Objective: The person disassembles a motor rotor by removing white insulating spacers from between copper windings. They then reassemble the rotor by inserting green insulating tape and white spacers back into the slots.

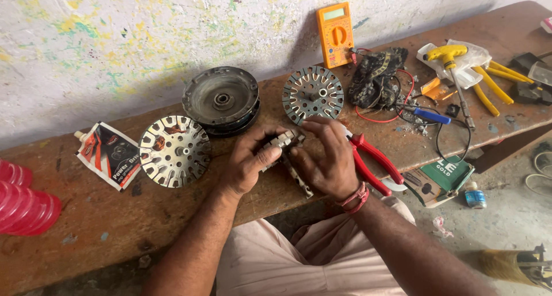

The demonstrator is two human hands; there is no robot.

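Hands meet at the front edge of the brown wooden desk [86, 227], both closed on a small grey metal part [283, 142] made of toothed, stacked segments. The left hand [248, 164] wraps its fingers around the part's left end, thumb on top. The right hand [328, 161] covers the right end from above, fingers curled down over it, a red thread band at the wrist. A strip of the same grey metal [300, 180] runs down from between the palms toward the desk edge. How the part is shaped under the fingers cannot be made out.

Just behind the hands stand two slotted metal discs: one [174, 150] lies flat to the left, the other [313, 93] sits further back. Between them rests a dark round housing [221, 99]. Red-handled pliers [374, 164] lie just right of the right hand, their jaws hidden beneath it. An orange multimeter [335, 34] leans on the paint-flecked wall. A yellow-handled screwdriver [454, 72] lies far right. Pink plastic pieces [23, 201] are cut off at the left border.
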